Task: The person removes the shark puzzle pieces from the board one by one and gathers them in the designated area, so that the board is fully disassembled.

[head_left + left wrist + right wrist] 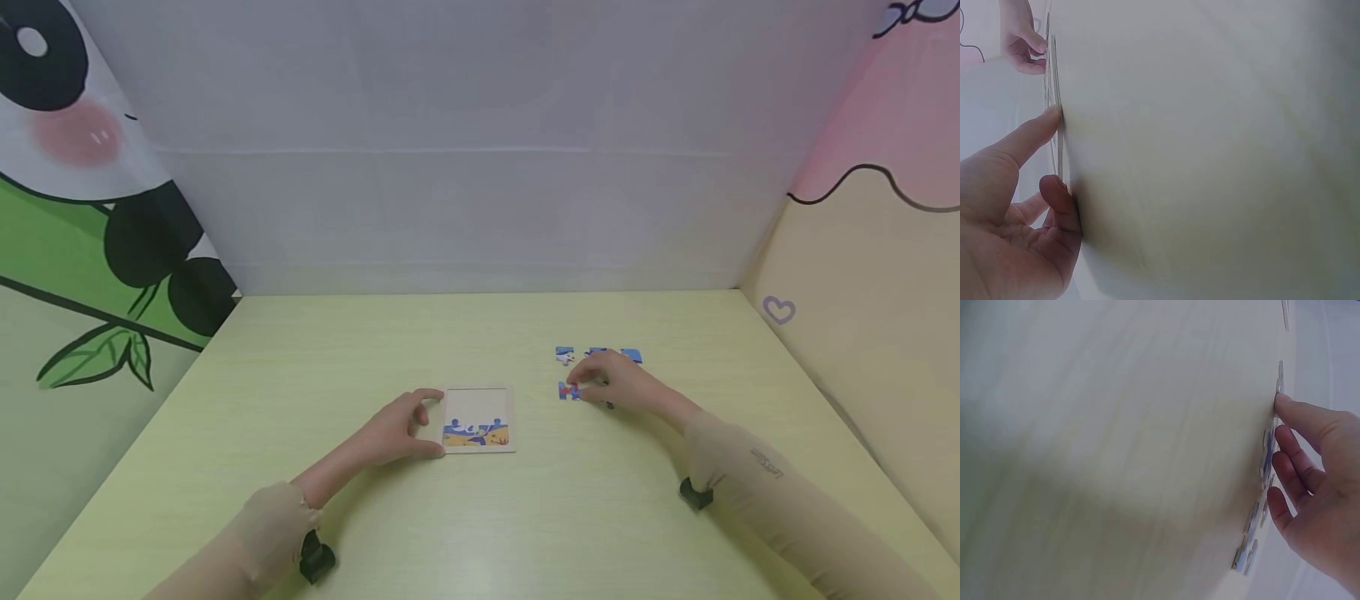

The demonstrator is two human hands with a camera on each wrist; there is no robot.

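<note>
A square jigsaw tray with a pale rim lies flat on the table, its lower part filled with blue and yellow pieces and its upper part bare. My left hand holds the tray's left side, index finger at the upper corner and thumb at the lower one. To the right, my right hand reaches over loose jigsaw pieces. Its thumb and index finger pinch a blue and red puzzle piece at the table surface. In the right wrist view, the thumb lies against a piece seen edge-on.
Other loose pieces lie in a row behind the right hand, among them a blue and white piece and a blue piece; some are partly hidden by that hand. A white curtain stands behind the pale table, with printed panels at both sides.
</note>
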